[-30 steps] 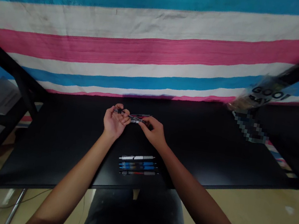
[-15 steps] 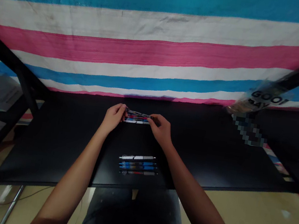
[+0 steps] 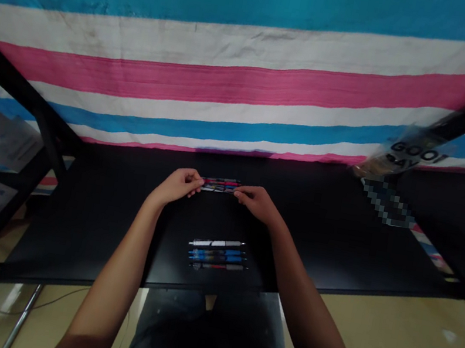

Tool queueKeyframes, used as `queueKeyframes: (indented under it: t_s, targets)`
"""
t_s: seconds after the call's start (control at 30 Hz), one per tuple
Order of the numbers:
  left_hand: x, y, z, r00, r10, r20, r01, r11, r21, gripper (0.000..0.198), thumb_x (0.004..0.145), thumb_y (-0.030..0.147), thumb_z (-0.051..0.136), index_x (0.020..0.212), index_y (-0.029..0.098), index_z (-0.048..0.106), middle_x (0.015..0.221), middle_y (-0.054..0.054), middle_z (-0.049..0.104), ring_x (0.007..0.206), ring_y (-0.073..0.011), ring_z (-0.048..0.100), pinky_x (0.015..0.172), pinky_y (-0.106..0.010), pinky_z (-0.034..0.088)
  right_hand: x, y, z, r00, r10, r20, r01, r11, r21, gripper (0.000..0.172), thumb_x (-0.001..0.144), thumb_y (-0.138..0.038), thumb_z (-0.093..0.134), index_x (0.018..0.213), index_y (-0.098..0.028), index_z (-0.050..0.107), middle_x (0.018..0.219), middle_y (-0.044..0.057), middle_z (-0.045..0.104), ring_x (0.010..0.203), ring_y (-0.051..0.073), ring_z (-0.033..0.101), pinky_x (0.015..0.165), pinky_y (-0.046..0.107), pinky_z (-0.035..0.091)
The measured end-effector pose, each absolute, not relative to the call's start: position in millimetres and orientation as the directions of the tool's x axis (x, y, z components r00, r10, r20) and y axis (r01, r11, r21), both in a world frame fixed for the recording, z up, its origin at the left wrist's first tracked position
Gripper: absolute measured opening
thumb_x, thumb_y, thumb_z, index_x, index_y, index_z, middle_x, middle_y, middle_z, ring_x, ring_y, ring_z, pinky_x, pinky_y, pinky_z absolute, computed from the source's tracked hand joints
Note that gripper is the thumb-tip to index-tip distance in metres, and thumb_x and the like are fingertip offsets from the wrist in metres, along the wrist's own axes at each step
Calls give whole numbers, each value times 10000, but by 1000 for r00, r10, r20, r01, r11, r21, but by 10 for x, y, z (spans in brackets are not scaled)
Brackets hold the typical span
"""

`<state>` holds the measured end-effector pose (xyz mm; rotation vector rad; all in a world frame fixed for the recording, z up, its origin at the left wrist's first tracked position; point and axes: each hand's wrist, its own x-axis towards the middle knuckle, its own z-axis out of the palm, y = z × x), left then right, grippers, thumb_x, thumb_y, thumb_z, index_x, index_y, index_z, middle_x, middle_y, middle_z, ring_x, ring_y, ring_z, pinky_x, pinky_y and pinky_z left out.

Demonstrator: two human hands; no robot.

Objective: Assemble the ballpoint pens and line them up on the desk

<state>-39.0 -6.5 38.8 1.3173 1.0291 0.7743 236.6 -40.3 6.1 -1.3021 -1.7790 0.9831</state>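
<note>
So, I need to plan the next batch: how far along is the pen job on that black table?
Done: the near pens, about four, lie in a row by the front edge of the table. In hand: left hand and right hand pinch the ends of the far pens, a second bundle; whether it rests on the table is unclear. Left: no other loose pens show, so probably little.

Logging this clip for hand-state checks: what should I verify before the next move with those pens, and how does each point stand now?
1. Left hand grips the left end of the pen bundle: ok.
2. Right hand grips its right end: ok.
3. Bundle ends flush: cannot tell, blurred.
4. Bundle resting on the table or lifted: cannot tell.
5. Near row of pens apart from both hands: ok.
</note>
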Motion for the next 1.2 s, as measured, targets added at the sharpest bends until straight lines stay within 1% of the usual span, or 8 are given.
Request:
queueKeyframes:
  t_s: [0.1,0.23,0.37,0.47,0.57,0.73,1.0,1.2]
  targets:
    - [-417,-70,347,437,870,-226,141,182,973,145,741,131,805,758,164,665,660,-46,675,538,-143,624,494,-229,485,2407,-409,68,-262,961,91,422,199,-885,236,888,-379,634,861,-174,748,688,5,664,631,159,576,607,280,415]
    - [-451,-76,310,439,879,-186,225,93,970,174,738,158,801,808,167,642,679,-46,695,588,-155,662,509,-220,475,2412,-415,17,-250,966,62,376,156,-913,229,862,-351,678,1028,-194,690,745,-3,674,686,166,614,664,290,459]
    - [-456,-89,345,428,878,-215,489,-25,872,116,759,163,754,791,168,642,716,-16,700,651,-152,664,600,-243,486,2403,-407,-24,-221,968,116,502,215,-838,137,806,-312,745,865,-196,705,774,1,630,670,145,556,649,280,435]
    - [-444,-94,376,431,886,-173,605,-141,784,81,756,178,754,765,172,674,771,-9,711,722,-155,656,686,-261,486,2387,-400,-26,-219,961,166,572,265,-776,68,781,-236,763,824,-193,732,807,8,607,659,134,525,640,281,423]
    - [-426,-100,378,432,889,-153,659,-195,727,58,761,187,752,771,179,696,793,-10,719,743,-166,653,703,-272,473,2364,-402,-28,-237,958,164,584,275,-764,40,790,-183,748,827,-192,734,811,11,612,678,138,537,654,280,429]
    - [-368,-135,341,385,915,-121,739,-227,635,46,762,153,731,770,185,700,780,-13,718,721,-171,642,669,-276,428,2340,-403,-58,-229,956,183,604,287,-744,74,785,-152,740,827,-187,689,803,1,580,656,131,508,627,269,409]
    - [-333,-161,298,329,942,-72,766,-221,603,69,747,157,743,793,197,709,833,-35,727,754,-177,639,680,-273,412,2334,-405,-50,-227,952,205,619,303,-724,82,780,-137,725,787,-190,663,797,1,556,653,130,498,629,267,406]
    - [-310,-162,344,306,948,-85,789,-203,581,56,775,184,751,805,204,709,833,-28,720,764,-178,637,683,-272,404,2356,-394,-65,-221,951,216,617,308,-724,70,783,-148,722,785,-189,666,784,3,548,653,134,502,630,268,411]
